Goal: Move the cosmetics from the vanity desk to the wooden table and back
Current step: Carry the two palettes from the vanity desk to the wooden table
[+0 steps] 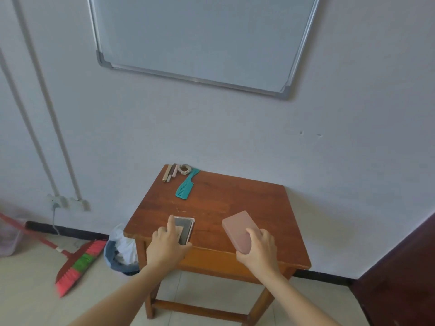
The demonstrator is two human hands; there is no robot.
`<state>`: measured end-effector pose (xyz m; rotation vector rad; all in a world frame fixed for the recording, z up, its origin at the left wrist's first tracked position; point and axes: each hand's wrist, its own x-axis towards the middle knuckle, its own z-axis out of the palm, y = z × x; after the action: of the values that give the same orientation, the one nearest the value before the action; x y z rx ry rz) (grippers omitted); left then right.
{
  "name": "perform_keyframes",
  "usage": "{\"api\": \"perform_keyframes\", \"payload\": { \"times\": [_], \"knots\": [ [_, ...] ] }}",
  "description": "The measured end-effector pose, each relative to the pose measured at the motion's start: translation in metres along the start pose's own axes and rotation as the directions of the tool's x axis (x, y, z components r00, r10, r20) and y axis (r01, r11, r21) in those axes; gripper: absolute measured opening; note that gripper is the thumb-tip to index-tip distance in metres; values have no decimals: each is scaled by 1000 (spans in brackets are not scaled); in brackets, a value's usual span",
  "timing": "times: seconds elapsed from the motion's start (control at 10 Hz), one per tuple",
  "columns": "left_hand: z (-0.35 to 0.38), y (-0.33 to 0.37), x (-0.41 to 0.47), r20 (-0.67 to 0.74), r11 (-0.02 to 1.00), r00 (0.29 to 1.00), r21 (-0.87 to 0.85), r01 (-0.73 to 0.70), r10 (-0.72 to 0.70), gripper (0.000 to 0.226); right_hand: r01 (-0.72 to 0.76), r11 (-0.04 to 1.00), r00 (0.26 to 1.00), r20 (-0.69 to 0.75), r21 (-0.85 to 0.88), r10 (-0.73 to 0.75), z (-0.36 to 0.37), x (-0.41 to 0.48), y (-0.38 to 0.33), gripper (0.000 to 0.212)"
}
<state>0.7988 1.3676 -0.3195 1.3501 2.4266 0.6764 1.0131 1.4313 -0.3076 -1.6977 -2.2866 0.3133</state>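
While the right hand (259, 249) curls its fingers and thumb round the near end of a pink rectangular case (236, 228), the left hand (167, 244) holds a flat grey palette (186, 228) by its near edge, index finger laid straight along the top. Both cases are at the front of the wooden table (235, 198); whether the pink one rests flat or is just lifted, I cannot tell. At the far left corner lie three slim cosmetic sticks (169, 173), one scrunchie (184, 168) and one teal comb (186, 187), near each other. With two cases in hand, that makes seven items here. No vanity desk shows, so the outward leg looks nearly complete or the return barely begun; I cannot say which.
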Motion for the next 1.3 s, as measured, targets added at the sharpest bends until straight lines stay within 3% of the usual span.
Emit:
{"api": "perform_keyframes", "payload": {
  "times": [0.3, 0.6, 0.8, 1.3],
  "knots": [
    [32, 14, 101, 57, 998, 997, 30, 57, -58, 86, -54, 998, 995, 85, -19, 55, 32, 82, -3, 66],
    [52, 37, 229, 193, 999, 981, 45, -18, 9, 72, -195, 980, 974, 113, -42, 198, 53, 194, -35, 66],
    [67, 51, 282, 195, 991, 978, 94, -96, 77, 77, -274, 960, 948, 149, -57, 280, 67, 228, -41, 64],
    [114, 89, 340, 139, 996, 990, 88, -11, -1, 75, -244, 966, 941, 222, -82, 256, 72, 274, -3, 64]
  ]
}}
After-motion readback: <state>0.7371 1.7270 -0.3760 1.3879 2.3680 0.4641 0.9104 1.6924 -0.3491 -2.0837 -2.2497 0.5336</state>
